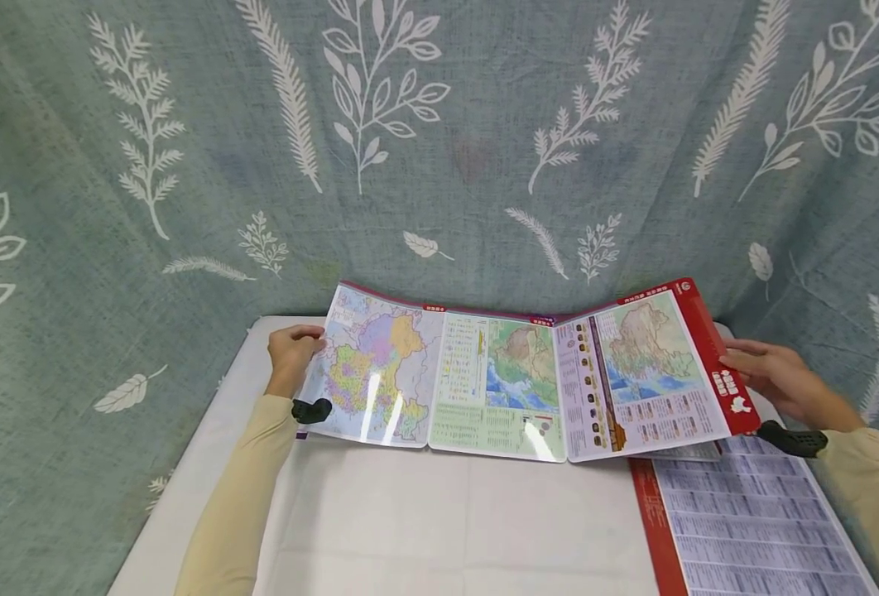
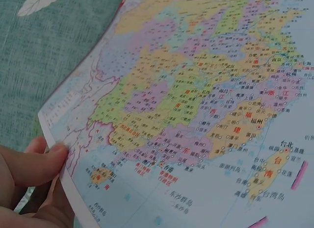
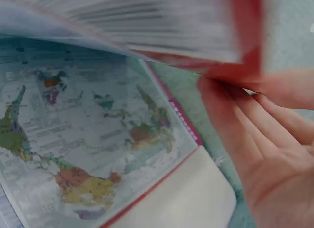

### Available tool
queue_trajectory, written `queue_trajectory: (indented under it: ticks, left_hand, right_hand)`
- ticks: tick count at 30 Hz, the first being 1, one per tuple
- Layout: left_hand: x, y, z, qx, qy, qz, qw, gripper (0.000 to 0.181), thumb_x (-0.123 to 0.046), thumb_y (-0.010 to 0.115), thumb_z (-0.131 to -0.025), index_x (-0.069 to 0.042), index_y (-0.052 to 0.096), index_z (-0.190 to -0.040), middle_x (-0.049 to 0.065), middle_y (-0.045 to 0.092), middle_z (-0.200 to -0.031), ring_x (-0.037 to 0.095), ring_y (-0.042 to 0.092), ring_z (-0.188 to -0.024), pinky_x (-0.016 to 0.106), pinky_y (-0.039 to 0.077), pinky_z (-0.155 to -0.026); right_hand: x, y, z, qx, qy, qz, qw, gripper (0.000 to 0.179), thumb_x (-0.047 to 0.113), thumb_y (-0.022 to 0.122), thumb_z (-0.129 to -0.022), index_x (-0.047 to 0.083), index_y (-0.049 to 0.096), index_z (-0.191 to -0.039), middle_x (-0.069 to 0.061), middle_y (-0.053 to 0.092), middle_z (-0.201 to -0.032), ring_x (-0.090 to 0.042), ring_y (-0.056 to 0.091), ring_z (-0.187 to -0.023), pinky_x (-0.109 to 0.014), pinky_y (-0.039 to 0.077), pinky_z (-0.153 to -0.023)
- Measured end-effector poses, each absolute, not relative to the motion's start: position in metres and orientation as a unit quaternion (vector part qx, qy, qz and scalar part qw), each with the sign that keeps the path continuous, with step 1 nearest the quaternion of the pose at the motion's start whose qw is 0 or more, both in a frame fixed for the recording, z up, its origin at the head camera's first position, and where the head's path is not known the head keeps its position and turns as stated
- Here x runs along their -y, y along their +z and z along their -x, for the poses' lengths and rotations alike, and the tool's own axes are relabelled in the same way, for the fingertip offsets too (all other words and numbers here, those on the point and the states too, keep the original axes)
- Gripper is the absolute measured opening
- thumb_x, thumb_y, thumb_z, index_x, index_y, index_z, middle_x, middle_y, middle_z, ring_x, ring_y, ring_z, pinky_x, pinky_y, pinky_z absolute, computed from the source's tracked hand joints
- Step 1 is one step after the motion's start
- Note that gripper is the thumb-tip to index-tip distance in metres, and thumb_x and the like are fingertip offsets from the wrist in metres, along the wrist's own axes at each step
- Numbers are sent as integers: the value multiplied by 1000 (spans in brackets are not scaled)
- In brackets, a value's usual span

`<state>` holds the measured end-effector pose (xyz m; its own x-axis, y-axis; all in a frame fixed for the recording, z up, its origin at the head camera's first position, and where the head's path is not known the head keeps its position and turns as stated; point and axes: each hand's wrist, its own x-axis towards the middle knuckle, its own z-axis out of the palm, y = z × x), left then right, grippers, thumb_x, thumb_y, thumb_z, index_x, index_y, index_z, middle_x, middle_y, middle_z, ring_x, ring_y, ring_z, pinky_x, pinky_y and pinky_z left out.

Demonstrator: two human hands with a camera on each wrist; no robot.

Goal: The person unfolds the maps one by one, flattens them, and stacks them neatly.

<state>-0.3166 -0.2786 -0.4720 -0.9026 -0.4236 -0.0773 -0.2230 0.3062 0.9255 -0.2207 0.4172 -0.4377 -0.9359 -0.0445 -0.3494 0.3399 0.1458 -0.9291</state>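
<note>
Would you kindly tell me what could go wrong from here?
The left hand and right hand pinch the fold-out map only at its ends, so one might slip. Pulling outward could strain its creases. The raised right end overlaps the red-edged sheet in the head view, and could nudge it if dropped.

A grey-green woven fabric backdrop, printed with white botanical motifs — feathery upright fronds, outlined leafy sprays and small single leaves — hangs behind a flat, white-surfaced table and continues down along its left and right sides, with soft folds and creases visible towards both edges. Faint straight lines cross the near part of the tabletop, and its far left corner lies close against the fabric. Illumination is soft — the white surface appears bright, the upper left of the backdrop darker and browner.
</note>
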Motion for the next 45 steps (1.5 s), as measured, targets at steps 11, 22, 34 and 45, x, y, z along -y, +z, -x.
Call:
queue_trajectory:
  ticks: [11,22,34,45]
  left_hand:
    - [282,-477,317,822,-529,-173,120,19,-2,67,-85,1,68,-104,16,61,-102,19,54,-83,22,47,-70]
    - [284,-489,307,841,-495,-180,124,18,-5,68,-86,3,69,-102,19,65,-101,21,56,-84,20,45,-69]
    - [285,-504,306,871,-460,-160,68,23,-1,63,-86,4,67,-109,22,63,-108,26,57,-93,28,51,-78]
    - [285,-521,306,887,-431,-161,-34,36,-6,60,-89,1,59,-125,22,57,-120,32,53,-104,46,45,-93]
  right_hand:
    - [-412,-449,227,-876,-464,-98,92,59,18,62,-91,-12,37,-135,-32,55,-116,-23,65,-79,-40,56,-68]
    - [-402,-480,223,-894,-429,-133,7,46,7,54,-90,-16,42,-129,-38,52,-117,-35,63,-82,-32,53,-57]
    - [-385,-499,217,-912,-371,-172,-13,57,11,67,-82,-17,41,-125,-40,51,-111,-45,60,-78,-34,50,-46]
    - [-379,-523,217,-907,-358,-217,37,72,10,65,-83,-14,26,-139,-39,39,-127,-54,48,-98,-66,46,-75]
